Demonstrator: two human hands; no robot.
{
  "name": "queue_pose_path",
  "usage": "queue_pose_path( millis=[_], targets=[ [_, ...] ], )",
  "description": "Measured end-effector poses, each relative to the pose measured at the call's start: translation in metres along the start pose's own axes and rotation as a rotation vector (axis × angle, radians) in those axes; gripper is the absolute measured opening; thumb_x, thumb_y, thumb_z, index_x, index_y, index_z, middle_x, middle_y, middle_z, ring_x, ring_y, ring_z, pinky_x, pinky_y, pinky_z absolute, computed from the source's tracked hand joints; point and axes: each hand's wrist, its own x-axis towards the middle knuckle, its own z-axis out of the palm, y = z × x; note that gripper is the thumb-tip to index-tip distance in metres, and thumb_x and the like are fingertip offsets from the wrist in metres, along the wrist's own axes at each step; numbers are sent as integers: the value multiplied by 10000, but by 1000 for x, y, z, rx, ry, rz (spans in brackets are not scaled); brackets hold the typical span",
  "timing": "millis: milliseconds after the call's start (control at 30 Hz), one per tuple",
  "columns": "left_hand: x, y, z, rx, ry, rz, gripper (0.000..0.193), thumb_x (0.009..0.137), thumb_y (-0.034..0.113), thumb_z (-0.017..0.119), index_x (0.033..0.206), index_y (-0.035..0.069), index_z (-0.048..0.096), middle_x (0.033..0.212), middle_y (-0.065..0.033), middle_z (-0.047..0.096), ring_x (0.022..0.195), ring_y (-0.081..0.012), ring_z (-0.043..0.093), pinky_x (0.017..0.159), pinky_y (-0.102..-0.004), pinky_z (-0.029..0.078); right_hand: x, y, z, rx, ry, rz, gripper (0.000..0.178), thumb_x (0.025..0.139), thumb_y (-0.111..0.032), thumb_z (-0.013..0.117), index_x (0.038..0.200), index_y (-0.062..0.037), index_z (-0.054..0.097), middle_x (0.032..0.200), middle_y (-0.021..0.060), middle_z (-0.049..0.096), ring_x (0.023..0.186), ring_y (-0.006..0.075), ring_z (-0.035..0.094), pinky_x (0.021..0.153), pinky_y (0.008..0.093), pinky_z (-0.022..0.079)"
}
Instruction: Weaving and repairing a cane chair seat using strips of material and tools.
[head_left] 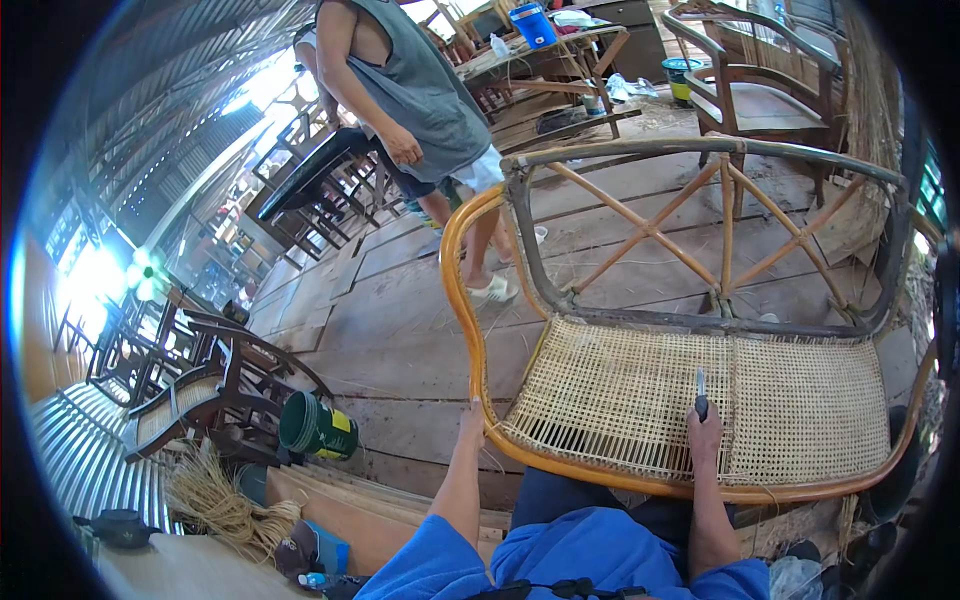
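Note:
A rattan bench with a varnished, curved frame [463, 285] and a woven cane seat [640, 375] stands right in front of me. The weave at the seat's front left shows open gaps between strands. My right hand [705, 430] is closed round the dark handle of a knife [701, 395], its blade pointing away from me over the middle of the seat. At the frame's left front curve, my left hand [474, 422] grips the rail, its fingers partly hidden. The bench's back [720, 240] has crossed rattan poles inside a dark-wrapped rim.
Another person [425, 90] stands beyond the bench's left side. A green bucket [318, 425], dark wooden chairs [215, 385] and a bundle of cane strands [225, 500] lie to the left. An armchair [770, 105] stands far right; a cluttered workbench [540, 62] is behind.

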Motion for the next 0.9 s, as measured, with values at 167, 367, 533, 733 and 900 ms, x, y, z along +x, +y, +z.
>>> queue_pose_path(
  millis=[167,367,533,733,900],
  targets=[
    [-15,6,-6,64,48,16,749,893,553,449,1203,-129,430,1086,-213,535,909,-286,542,756,-419,463,5,1,3,-17,-8,34,225,820,-176,592,964,-10,546,695,88,524,607,213,495,611,349,430],
    [-32,2,-8,142,15,35,666,925,487,383,1227,-105,418,1128,-245,524,1018,-339,530,834,-427,444,8,-6,-3,-27,-20,38,202,821,-163,579,953,-13,552,684,72,533,596,186,507,596,346,436],
    [-49,-11,-17,69,-8,128,559,926,427,417,1149,-83,469,975,-198,544,884,-285,528,746,-400,444,14,-9,-3,5,-63,27,249,787,-180,597,960,-6,551,684,74,528,593,196,500,589,355,435],
    [-55,-9,-16,98,-10,245,400,920,330,471,1024,-54,502,800,-106,519,688,-187,488,610,-341,423,18,-7,3,-231,-54,57,316,772,-224,628,1006,-17,576,757,135,600,668,277,581,656,376,464],
    [-58,-8,-17,200,-12,284,376,913,306,500,1009,-58,502,768,-93,535,652,-193,503,584,-330,420,22,4,6,-317,-60,71,358,772,-258,635,1035,-21,585,801,155,630,726,297,616,690,386,483]
  ],
)
